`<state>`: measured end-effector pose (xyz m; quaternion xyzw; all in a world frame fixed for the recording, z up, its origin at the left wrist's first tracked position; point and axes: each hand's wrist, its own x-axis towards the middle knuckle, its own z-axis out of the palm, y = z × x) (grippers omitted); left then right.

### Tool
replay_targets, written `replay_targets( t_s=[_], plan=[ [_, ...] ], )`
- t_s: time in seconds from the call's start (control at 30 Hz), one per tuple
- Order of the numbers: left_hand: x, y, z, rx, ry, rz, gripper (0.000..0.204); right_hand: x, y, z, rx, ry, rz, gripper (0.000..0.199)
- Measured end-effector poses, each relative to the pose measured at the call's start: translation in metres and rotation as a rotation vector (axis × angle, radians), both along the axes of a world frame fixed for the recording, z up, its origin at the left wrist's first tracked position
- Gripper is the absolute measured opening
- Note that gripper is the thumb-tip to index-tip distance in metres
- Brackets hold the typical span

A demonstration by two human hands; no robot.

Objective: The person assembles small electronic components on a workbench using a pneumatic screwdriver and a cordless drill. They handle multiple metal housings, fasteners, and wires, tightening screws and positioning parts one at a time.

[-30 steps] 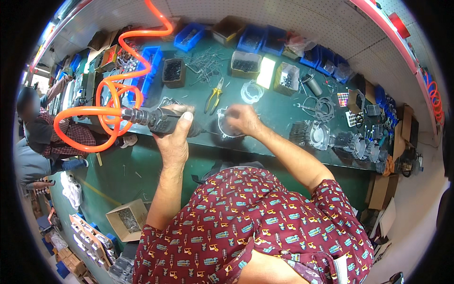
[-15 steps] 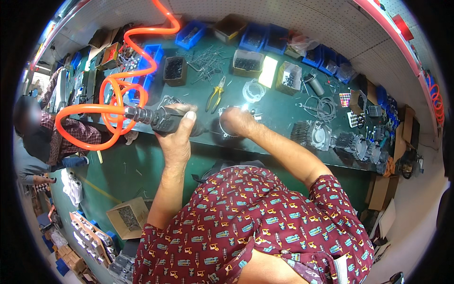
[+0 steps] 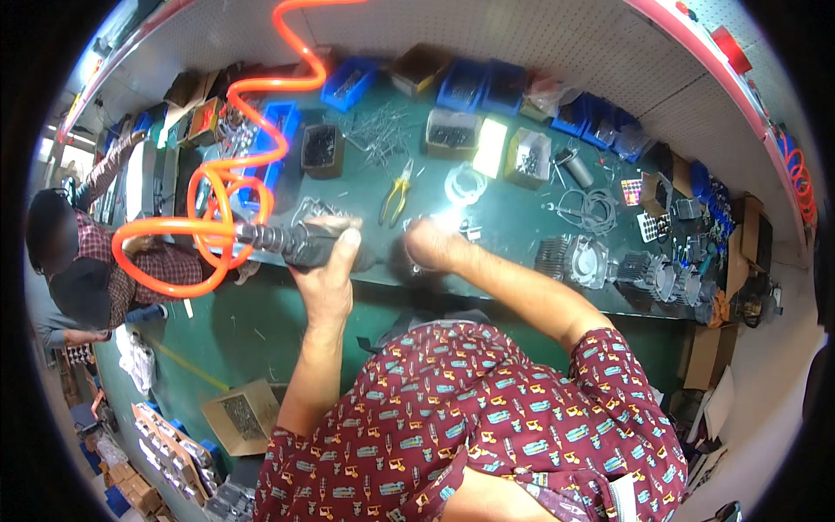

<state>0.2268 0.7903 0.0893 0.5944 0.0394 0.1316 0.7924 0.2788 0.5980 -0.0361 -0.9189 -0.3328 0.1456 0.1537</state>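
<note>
My left hand (image 3: 329,277) is wrapped round a dark pneumatic driver (image 3: 304,246), thumb on top. The tool lies sideways, its nose pointing right toward my other hand. An orange coiled air hose (image 3: 161,228) joins its left end. My right hand (image 3: 432,246) is closed over a metal housing (image 3: 470,231) near the bench's front edge. Its fingers hide most of that part and whatever they pinch. Just behind the driver sits another metal piece (image 3: 317,209). Yellow-handled pliers (image 3: 397,196) lie beyond, between my hands.
Finned metal cylinders (image 3: 574,261) stand to the right along the bench (image 3: 513,209). Boxes of screws (image 3: 452,130) and blue bins (image 3: 350,83) line the back. A coil of clear tubing (image 3: 465,184) lies beyond my right hand. A co-worker (image 3: 83,252) is at far left.
Both hands keep nearly the same pose, the driver still in my left. The view has shifted slightly. At far left the co-worker has leaned in, one arm now stretched over the bench.
</note>
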Motion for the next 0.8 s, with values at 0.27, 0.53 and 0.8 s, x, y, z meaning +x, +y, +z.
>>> replay_targets(
  t_s=[0.27, 0.53, 0.8],
  plan=[
    [-0.003, -0.003, 0.004, 0.033, 0.012, -0.016, 0.018, 0.000, 0.000, 0.008, 0.082, 0.100, -0.102, 0.013],
    [-0.009, -0.018, 0.015, 0.003, 0.133, -0.053, 0.017, -0.018, -0.009, 0.005, 0.136, -0.054, -0.173, 0.014],
    [-0.012, -0.024, 0.009, 0.089, 0.058, -0.085, 0.019, -0.025, -0.010, -0.014, 0.076, -0.119, -0.166, 0.014]
  ],
)
